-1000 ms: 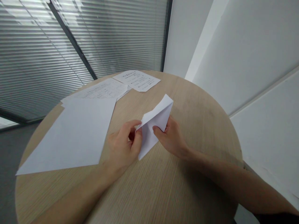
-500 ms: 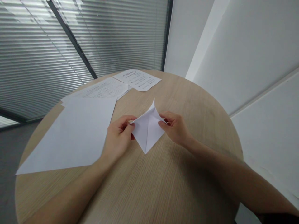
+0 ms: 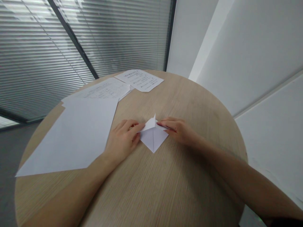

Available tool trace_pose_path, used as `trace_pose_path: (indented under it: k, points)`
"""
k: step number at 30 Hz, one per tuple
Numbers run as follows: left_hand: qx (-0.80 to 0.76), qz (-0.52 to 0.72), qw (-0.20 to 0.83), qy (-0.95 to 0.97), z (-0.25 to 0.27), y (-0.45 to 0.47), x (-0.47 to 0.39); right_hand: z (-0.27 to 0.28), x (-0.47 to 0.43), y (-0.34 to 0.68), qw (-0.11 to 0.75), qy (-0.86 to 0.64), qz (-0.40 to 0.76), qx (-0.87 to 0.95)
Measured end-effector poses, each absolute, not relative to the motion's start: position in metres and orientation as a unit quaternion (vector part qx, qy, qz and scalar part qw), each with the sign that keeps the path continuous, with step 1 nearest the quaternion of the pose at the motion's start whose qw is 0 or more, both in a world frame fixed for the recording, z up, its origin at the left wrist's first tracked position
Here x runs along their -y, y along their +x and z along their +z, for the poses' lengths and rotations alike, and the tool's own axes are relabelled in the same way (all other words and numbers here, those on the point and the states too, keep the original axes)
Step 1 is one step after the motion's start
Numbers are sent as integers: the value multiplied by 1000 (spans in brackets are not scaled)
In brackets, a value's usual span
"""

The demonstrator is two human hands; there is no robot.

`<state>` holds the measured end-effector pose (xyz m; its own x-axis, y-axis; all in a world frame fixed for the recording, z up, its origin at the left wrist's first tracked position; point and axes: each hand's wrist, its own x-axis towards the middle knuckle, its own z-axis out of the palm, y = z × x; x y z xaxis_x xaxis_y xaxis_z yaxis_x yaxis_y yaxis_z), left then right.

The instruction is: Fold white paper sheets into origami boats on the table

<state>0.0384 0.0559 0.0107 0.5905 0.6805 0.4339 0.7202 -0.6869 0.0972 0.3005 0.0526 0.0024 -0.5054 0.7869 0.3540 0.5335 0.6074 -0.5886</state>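
A small folded sheet of white paper lies at the middle of the round table, one corner pointing toward me and a narrow flap standing up at its far side. A crease runs down its centre. My left hand is closed on the left edge, thumb on top of the paper. On the opposite edge, my right hand pinches the paper, its fingers reaching over the raised flap. The undersides of the fingers are hidden.
A large blank white sheet lies on the left of the wooden table. Behind it are printed sheets and another printed page. Window blinds stand beyond the table, a white wall to the right.
The folded paper has been lowered and its upper part folded down flatter. Both hands have moved from holding its side corners to pressing over its far half.
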Motion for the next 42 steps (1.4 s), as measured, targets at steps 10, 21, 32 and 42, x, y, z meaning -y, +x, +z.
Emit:
trace_pose_path:
  k: [10,21,32,42]
  points:
    - [342,-185,87,-917,12,36,-57,-5,-59,312,220,-367,143,892]
    - [297,-107,136,-939,14,37,-55,4,-54,314,140,-357,123,915]
    - [288,-67,130,-946,14,35,-53,3,-51,315,124,-348,86,925]
    - [308,-65,112,-943,17,34,-49,2,-50,316,124,-348,90,925]
